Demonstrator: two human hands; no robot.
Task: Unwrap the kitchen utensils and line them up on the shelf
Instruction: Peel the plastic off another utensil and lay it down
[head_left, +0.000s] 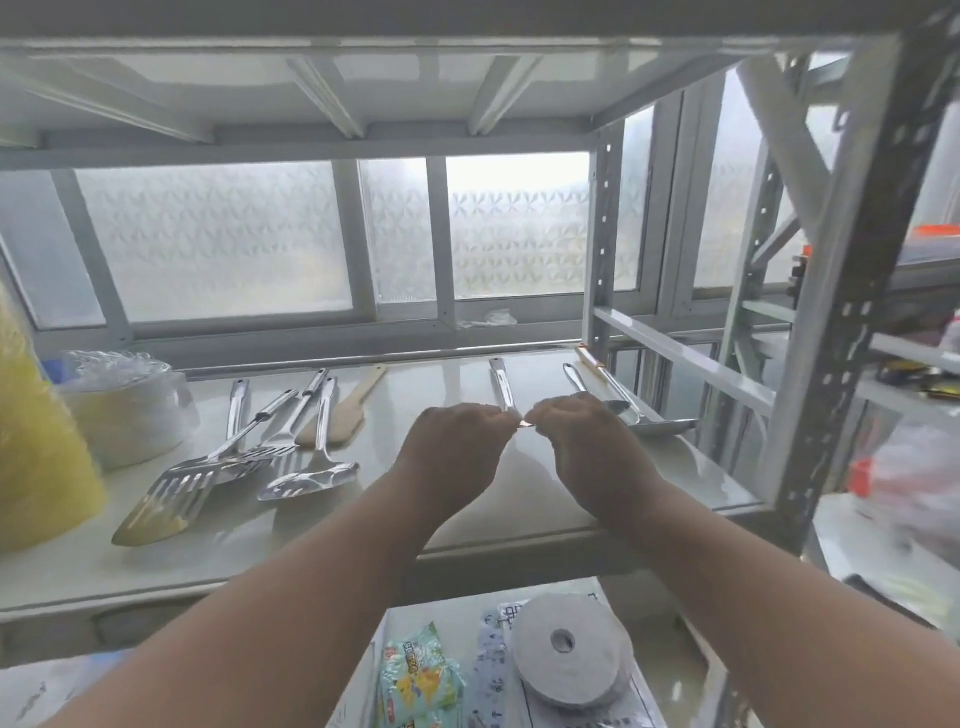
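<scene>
Both hands, left and right, fingers curled, pinch the near end of a steel utensil above the shelf. Its long axis runs front to back, handle pointing away toward the window. Unwrapped spatulas lie left, handles likewise pointing rearward.

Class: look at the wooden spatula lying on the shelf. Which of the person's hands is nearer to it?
Left. The left hand is just right of the wooden spatula; the right hand is farther right, beyond the left hand.
</scene>
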